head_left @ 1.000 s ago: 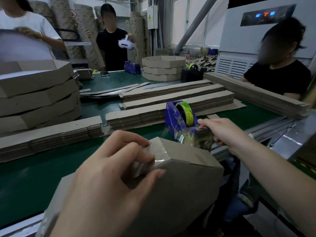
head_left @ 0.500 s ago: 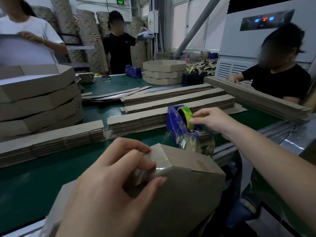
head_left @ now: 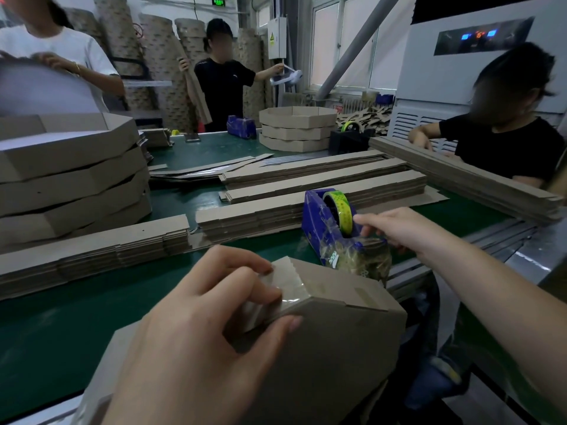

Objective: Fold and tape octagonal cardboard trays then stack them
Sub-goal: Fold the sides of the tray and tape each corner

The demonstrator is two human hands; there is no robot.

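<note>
Gripping the tray [head_left: 337, 348] at one folded corner, our left hand [head_left: 196, 326] is clamped there: fingers curled over the top edge, thumb pressing from below onto a clear tape strip [head_left: 291, 289] that already wraps that joint. The tray stands tilted on edge at the near rim of the green table [head_left: 61, 326], close against us.

Our right hand [head_left: 389, 228] is well apart from the left, out at the blue tape dispenser [head_left: 319, 231]. Its fingers bend down at the front, just beside the yellow-green roll [head_left: 339, 207]. We cannot tell whether they pinch a tape end; the film is too clear to see.

Our reading: mid-taping. One corner is taped and a further piece looks wanted. Other joints are out of view. This tray is not yet stacked.

At left is a stack of finished trays [head_left: 73, 185]. Before it, bundled flat cardboard strips [head_left: 92, 253] lie unfolded, so plenty remains.
</note>
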